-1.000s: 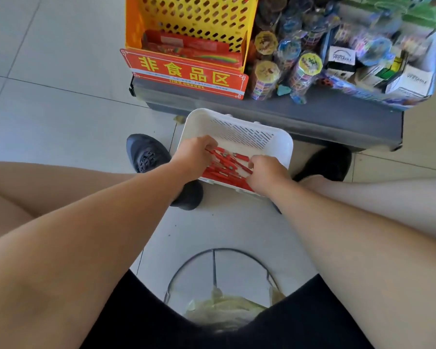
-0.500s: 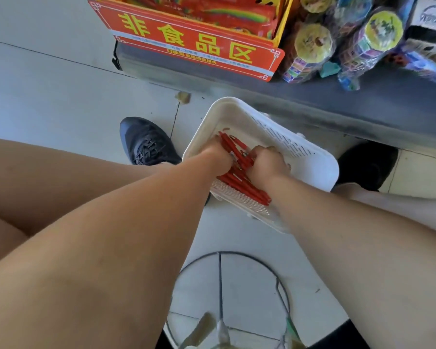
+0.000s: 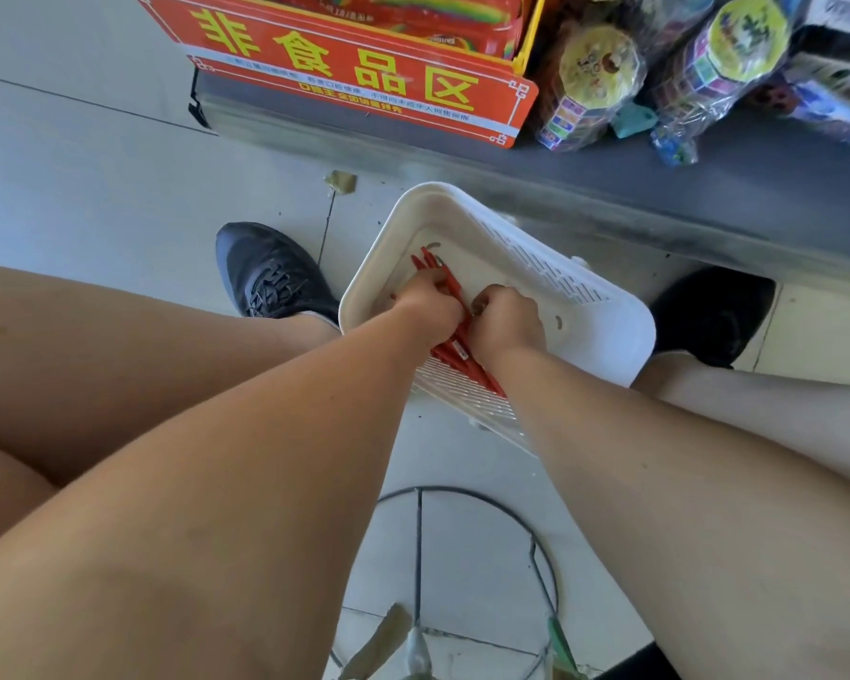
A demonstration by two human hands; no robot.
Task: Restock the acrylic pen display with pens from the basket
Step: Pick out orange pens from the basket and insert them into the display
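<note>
Curling round a bundle of red pens [image 3: 457,350], the left hand [image 3: 430,306] grips it; the right hand [image 3: 509,319] beside it clasps the same bundle, seemingly evening it for one lift from the white basket [image 3: 624,346]. The acrylic display is out of view.

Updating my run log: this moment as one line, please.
phase: gathering; left hand: grips red pens; right hand: grips same bundle; pens: inside white basket
</note>
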